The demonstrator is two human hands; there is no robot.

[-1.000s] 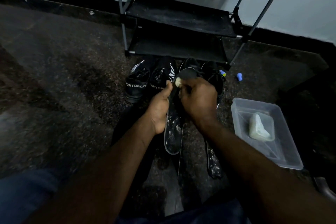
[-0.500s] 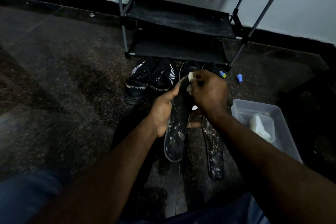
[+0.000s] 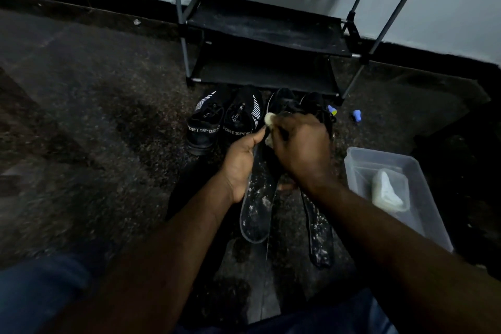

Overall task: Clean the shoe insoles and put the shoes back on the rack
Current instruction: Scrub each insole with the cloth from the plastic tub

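Low over the dark floor (image 3: 81, 144), the left hand (image 3: 240, 168) grips an insole (image 3: 256, 214) by its edge while the right hand (image 3: 301, 149) presses a pale cloth (image 3: 269, 119) on its upper end. A second insole (image 3: 320, 236) lies just beside it. Both black shoe pairs (image 3: 225, 119) sit before the rack (image 3: 260, 35), the right pair partly hidden by the hands. A clear tub (image 3: 433, 214) holding a pale lump stands to the right.

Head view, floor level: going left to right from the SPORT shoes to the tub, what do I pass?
Left SPORT shoe → right SPORT shoe → held insole → second insole lying on the floor → clear plastic tub.
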